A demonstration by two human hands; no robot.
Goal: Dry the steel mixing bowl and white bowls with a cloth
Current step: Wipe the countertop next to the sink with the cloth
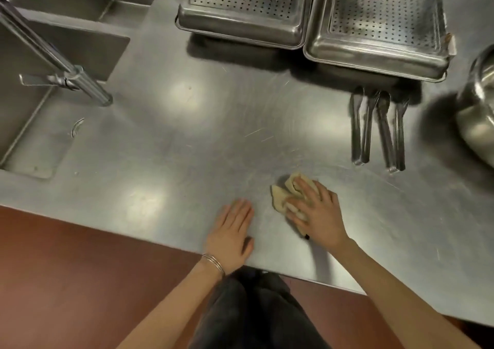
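A crumpled beige cloth (pixel 282 195) lies on the steel counter (pixel 187 140) near its front edge. My right hand (pixel 316 212) presses flat on top of the cloth, fingers spread over it. To the left of it, my left hand (pixel 232 231) rests palm down on the bare counter, holding nothing, with bracelets on the wrist. A steel mixing bowl (pixel 478 108) stands at the far right edge, partly cut off by the frame. No white bowls are in view.
Two perforated steel trays (pixel 246 9) (pixel 382 27) sit upside down at the back. Two steel tongs (pixel 377 132) lie in front of the right tray. A sink (pixel 40 54) with a faucet (pixel 53 59) takes up the left. The floor below is reddish brown.
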